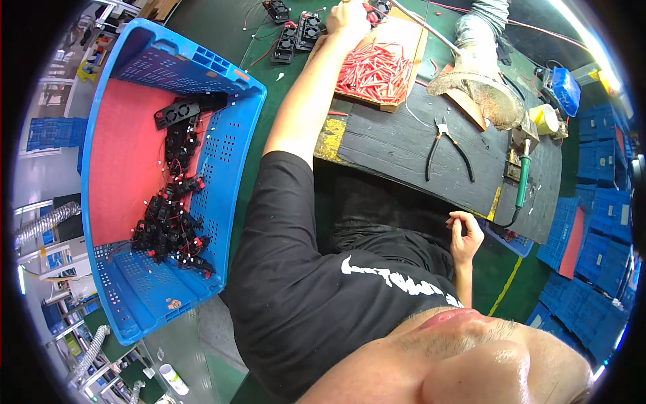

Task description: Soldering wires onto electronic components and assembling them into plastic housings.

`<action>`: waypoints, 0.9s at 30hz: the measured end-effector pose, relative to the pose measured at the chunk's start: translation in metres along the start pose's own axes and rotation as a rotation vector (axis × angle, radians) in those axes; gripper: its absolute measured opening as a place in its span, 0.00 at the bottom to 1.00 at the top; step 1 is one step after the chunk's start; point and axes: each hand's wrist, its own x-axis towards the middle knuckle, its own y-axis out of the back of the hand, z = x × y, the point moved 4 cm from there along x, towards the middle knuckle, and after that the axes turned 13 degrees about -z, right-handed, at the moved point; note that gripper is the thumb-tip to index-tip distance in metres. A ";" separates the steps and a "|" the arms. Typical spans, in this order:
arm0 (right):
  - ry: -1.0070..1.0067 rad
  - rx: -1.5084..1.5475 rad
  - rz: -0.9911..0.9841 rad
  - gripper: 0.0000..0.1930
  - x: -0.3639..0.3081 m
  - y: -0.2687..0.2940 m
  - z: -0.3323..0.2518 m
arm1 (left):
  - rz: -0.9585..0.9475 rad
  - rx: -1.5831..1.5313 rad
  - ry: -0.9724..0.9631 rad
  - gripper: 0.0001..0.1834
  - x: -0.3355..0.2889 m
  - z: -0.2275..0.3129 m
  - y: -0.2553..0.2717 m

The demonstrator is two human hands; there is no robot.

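My left hand [348,24] reaches to the far edge of the view, its fingers bent in and partly cut off. Beside it are a small black fan [381,8] and a bit of red; what the fingers grip I cannot make out. Just nearer is a cardboard tray [390,106] heaped with short red tubes [375,71]. Several black fans with thin wires [309,28] lie left of that hand. My right hand [466,237] hangs at the near edge of the black work board [404,145], its fingers curled and nothing visible in them.
Pliers with black handles [449,151] lie on the board. A green-handled soldering iron [523,178] stands at its right. A fume duct with a flared hood [478,74] comes down over the far side. At left, a blue crate [232,145] holds wired black fans [171,222].
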 end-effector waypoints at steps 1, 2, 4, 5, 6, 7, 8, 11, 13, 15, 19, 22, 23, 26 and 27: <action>0.002 -0.012 0.002 0.06 -0.001 0.001 0.000 | -0.051 -0.036 -0.053 0.06 -0.006 0.005 0.009; 0.007 -0.007 -0.003 0.06 -0.001 0.001 -0.001 | 0.133 -0.001 -0.087 0.04 -0.016 0.004 0.029; -0.006 -0.022 0.003 0.06 -0.002 0.001 0.000 | 0.033 -0.186 -0.014 0.04 -0.013 -0.014 0.045; -0.009 -0.018 0.004 0.06 -0.002 0.000 0.001 | 0.047 -0.259 0.051 0.05 -0.013 -0.030 0.049; 0.011 0.028 -0.017 0.06 0.001 -0.003 -0.001 | 0.055 -0.643 -0.218 0.04 -0.002 -0.099 0.053; 0.018 0.073 -0.028 0.06 0.003 -0.006 -0.001 | 0.105 -0.265 -0.070 0.10 0.010 -0.152 0.071; 0.023 0.091 -0.034 0.06 0.005 -0.007 0.000 | 0.142 0.103 0.072 0.20 0.016 -0.179 0.086; -0.017 0.060 0.004 0.06 -0.001 -0.002 0.012 | -0.023 -0.539 0.374 0.13 -0.004 -0.159 0.073; 0.007 0.049 -0.037 0.06 0.004 -0.005 0.012 | 0.099 -1.028 0.427 0.13 -0.014 -0.192 0.078; 0.020 0.055 -0.050 0.06 0.009 -0.007 0.013 | 0.116 -1.092 0.596 0.14 -0.021 -0.205 0.065; 0.035 0.051 -0.082 0.06 0.016 -0.009 0.007 | 0.097 -0.784 0.478 0.18 -0.028 -0.239 0.070; -0.010 0.066 -0.053 0.06 0.010 -0.004 0.016 | -0.108 -0.787 0.694 0.16 -0.024 -0.216 0.050; -0.008 0.071 -0.054 0.06 0.010 -0.004 0.017 | -0.125 -0.769 0.661 0.16 -0.024 -0.212 0.049; -0.013 0.095 -0.041 0.06 0.009 -0.004 0.020 | -0.127 -0.741 0.576 0.16 -0.026 -0.197 0.048; -0.010 0.093 -0.039 0.06 0.010 -0.004 0.018 | -0.115 -0.737 0.525 0.17 -0.026 -0.188 0.045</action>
